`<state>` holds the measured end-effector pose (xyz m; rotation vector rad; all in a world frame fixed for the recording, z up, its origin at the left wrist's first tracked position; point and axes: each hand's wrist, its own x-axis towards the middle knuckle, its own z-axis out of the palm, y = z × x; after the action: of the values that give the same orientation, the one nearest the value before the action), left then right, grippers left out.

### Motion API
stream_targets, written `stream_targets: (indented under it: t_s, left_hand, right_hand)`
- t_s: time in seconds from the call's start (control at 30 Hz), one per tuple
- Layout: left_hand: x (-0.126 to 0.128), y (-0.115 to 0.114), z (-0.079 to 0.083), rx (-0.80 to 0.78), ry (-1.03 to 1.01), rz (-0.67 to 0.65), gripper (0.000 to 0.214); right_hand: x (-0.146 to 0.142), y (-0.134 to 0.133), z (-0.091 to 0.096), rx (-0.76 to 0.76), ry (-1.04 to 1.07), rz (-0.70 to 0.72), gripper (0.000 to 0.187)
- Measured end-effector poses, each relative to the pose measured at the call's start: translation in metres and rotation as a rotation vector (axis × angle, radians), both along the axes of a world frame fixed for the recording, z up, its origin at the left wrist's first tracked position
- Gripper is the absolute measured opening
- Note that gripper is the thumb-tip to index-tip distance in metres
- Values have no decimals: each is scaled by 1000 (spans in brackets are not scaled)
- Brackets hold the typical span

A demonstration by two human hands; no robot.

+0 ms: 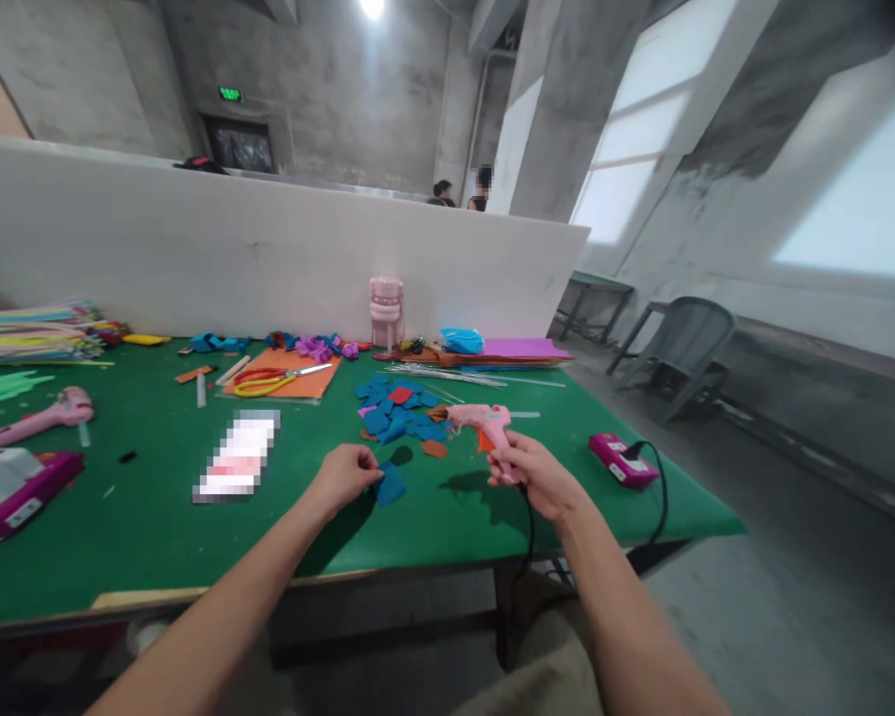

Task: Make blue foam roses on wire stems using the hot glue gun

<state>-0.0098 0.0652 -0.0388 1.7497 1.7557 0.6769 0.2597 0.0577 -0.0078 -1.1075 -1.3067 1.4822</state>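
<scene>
My right hand (pixel 528 469) is wrapped round the handle of a pink hot glue gun (pixel 484 418) with an orange trigger. The gun's nozzle points left, and a clear glue stick (pixel 524 414) juts from its back. My left hand (pixel 345 475) is closed in a pinch at the edge of a blue cut piece (pixel 392 484), low over the table; its material is hard to tell. Just beyond both hands lies a loose pile of blue cut pieces (pixel 395 428), with a red piece (pixel 401 396) on it and a brown piece (pixel 434 449) beside it.
On the green table (pixel 298 537) lie scissors (pixel 268 380) on an orange sheet (pixel 313 386), thin sticks (pixel 454 375) and a second glue gun (pixel 37 418). A magenta power strip (pixel 621 460) sits right. A pink tumbler (pixel 386 313) stands before the white partition (pixel 283 249).
</scene>
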Motion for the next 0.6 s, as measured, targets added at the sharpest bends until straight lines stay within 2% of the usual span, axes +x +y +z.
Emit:
stream_targets:
  t_s: [0.1,0.27,0.47,0.6]
  left_hand:
    - [-1,-1,0,14,45,1,11]
    - [-1,-1,0,31,92,-12,9]
    - [0,0,1,35,124,-44,9]
    - [0,0,1,47,152,-53,9]
  right_hand:
    - [-9,-7,3,-53,98,110,20]
    - [-17,-16,8,2,-110,245,39]
    - [-26,-18,10,110,-335,211,38]
    - [-31,-18,13,144,-413,271,38]
